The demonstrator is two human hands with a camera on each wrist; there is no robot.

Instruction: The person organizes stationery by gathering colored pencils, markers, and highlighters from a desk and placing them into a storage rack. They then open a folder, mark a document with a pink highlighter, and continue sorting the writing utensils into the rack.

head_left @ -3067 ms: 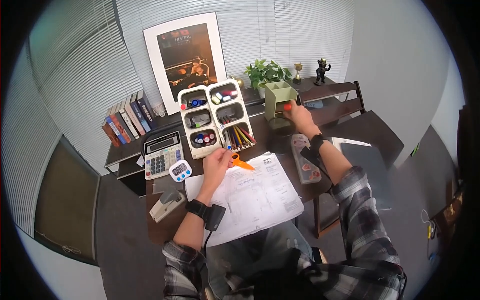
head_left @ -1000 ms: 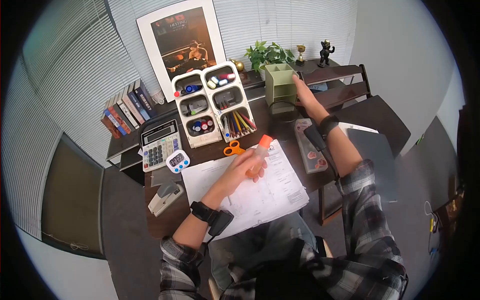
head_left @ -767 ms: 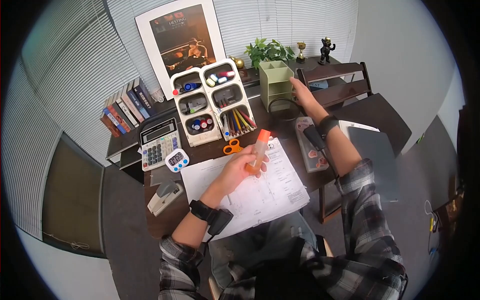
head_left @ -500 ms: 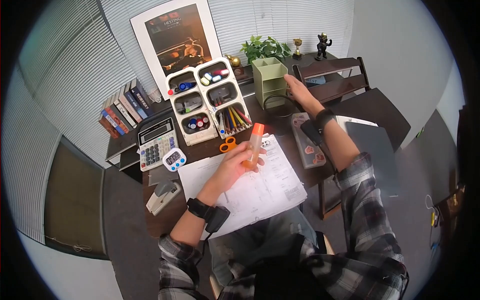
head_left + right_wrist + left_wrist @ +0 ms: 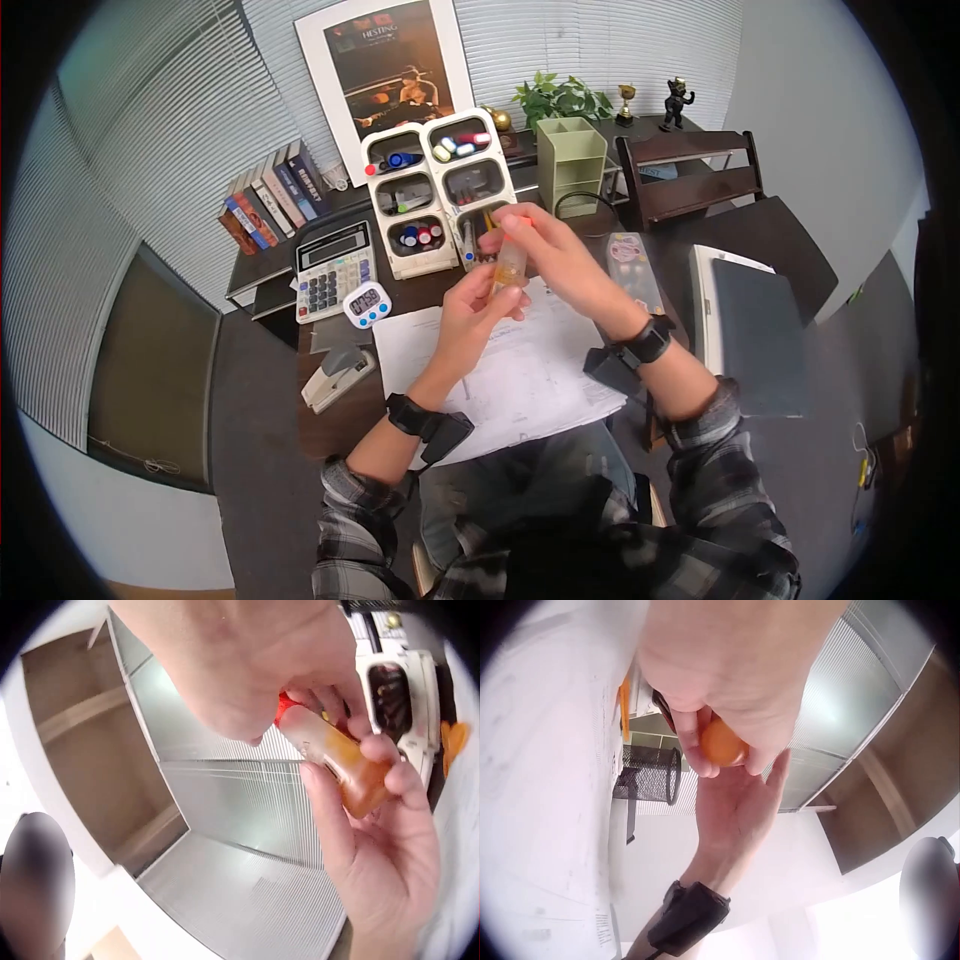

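Both hands meet above the papers around a glue bottle [image 5: 511, 266] with amber liquid in a clear body. My left hand [image 5: 466, 328] grips the body, its thumb and fingers wrapped about the lower half. At the upper end my right hand [image 5: 575, 272] holds the orange-red cap [image 5: 283, 709], which its fingers mostly cover in the right wrist view. The bottle leans, cap up and away from me. In the left wrist view its round orange base [image 5: 724, 743] shows between the left fingers.
Papers [image 5: 500, 390] lie under the hands. Behind stand a white organizer [image 5: 427, 266] with pens and a green organizer [image 5: 573, 148]. Left are a stapler [image 5: 338, 380], timer [image 5: 367, 303] and calculator [image 5: 335, 275]; right, a pencil case [image 5: 630, 265] and dark folder [image 5: 762, 340]. Orange scissors [image 5: 454, 742] lie close by.
The right hand has left the green organizer, which shifted left earlier, and come to the bottle's cap. The left hand, holding the bottle since about a second ago, has raised it away from me.
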